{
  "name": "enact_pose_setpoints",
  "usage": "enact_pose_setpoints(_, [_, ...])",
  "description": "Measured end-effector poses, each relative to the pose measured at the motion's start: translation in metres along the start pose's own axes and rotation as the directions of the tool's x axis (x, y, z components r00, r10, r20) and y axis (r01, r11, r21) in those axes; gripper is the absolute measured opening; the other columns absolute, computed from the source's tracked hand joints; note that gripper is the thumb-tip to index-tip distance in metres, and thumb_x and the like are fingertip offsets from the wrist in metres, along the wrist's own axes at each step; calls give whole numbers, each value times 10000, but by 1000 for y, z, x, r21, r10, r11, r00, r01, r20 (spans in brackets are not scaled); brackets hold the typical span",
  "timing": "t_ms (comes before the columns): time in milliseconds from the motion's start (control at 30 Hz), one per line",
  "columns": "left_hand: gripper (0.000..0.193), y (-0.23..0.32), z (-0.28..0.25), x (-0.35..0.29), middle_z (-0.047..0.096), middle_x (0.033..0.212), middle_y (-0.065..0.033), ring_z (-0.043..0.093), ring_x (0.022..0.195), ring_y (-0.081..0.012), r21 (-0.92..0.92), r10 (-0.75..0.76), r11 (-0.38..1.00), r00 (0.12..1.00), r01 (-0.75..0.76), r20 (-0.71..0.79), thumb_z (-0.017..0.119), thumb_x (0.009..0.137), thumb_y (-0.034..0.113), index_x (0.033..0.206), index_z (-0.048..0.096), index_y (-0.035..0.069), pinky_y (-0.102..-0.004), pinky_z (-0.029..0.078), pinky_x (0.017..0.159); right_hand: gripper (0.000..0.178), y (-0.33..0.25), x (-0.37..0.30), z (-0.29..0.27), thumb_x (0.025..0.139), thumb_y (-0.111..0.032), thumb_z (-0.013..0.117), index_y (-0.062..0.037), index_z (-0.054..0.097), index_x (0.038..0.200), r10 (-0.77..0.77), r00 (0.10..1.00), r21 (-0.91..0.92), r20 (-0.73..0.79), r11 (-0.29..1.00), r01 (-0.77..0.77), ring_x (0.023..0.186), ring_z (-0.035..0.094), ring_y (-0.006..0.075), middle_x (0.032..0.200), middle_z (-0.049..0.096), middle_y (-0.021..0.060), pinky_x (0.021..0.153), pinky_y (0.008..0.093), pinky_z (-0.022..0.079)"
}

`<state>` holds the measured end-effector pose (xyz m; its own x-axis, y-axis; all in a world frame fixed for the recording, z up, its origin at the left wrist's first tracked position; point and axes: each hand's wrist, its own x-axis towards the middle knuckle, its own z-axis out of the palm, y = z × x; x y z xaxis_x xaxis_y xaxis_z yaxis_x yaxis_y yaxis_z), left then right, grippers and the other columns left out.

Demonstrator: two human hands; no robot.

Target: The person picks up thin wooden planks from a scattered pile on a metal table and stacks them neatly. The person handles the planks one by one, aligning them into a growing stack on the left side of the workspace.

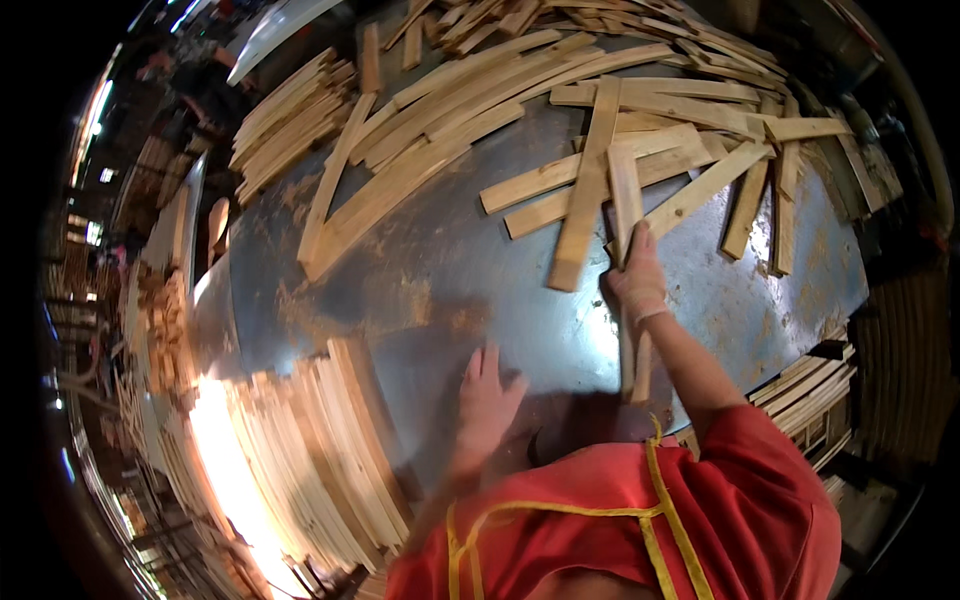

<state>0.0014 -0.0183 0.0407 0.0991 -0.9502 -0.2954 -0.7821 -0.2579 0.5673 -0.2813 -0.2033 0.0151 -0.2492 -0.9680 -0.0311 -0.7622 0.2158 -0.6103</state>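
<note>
My right hand (640,280) is closed round a narrow wooden slat (626,185) right of the middle of the metal table. The slat's far end reaches into a loose heap, and two narrow wooden edges show on the near side of the hand. Whether these belong to one slat or two, I cannot tell. A longer wooden slat (585,205) lies just left of that hand, across other slats. My left hand (487,405) is over the table surface, slightly blurred, thumb apart from the fingers, holding nothing. Left of it stands a row of slats (335,440) lined up side by side.
The metal table (450,240) carries sawdust patches. Long curved boards (410,165) lie at the far left beside a stack of short slats (290,120). Loose slats (750,200) overlap at the far right. More slats (805,390) are piled below the table's right edge.
</note>
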Motion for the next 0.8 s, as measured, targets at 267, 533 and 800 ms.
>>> enact_pose_setpoints(267, [1015, 24, -22, 29, 575, 1536, -266, 595, 1380, -413, -189, -196, 955, 965, 227, 172, 786, 859, 499, 1668, 344, 72, -453, 478, 1149, 583, -85, -134, 79, 946, -68, 748, -60, 492, 1470, -73, 636, 637, 768, 187, -748, 1072, 677, 271, 1193, 675, 119, 903, 408, 602])
enact_pose_setpoints(533, [548, -101, -37, -111, 607, 1433, -176, 612, 1285, -435, -121, -405, 914, 876, 386, -261, 626, 874, 146, 1417, 610, 69, -475, 510, 1098, 832, -97, -208, 113, 980, -301, 736, 66, 363, 1627, -432, 244, 493, 868, 808, -323, 1307, 608, 261, 1432, 641, 174, 1107, 333, 474])
enact_pose_setpoints(800, [844, -194, -66, -207, 348, 1728, -138, 263, 1613, -340, 527, -457, 595, 795, 607, -399, 617, 973, 402, 1696, 305, 102, -539, 130, 1337, 674, -75, -170, 67, 990, -184, 731, -24, 477, 1594, -338, 413, 431, 846, 889, -156, 1135, 639, 190, 1271, 695, 85, 1017, 317, 505])
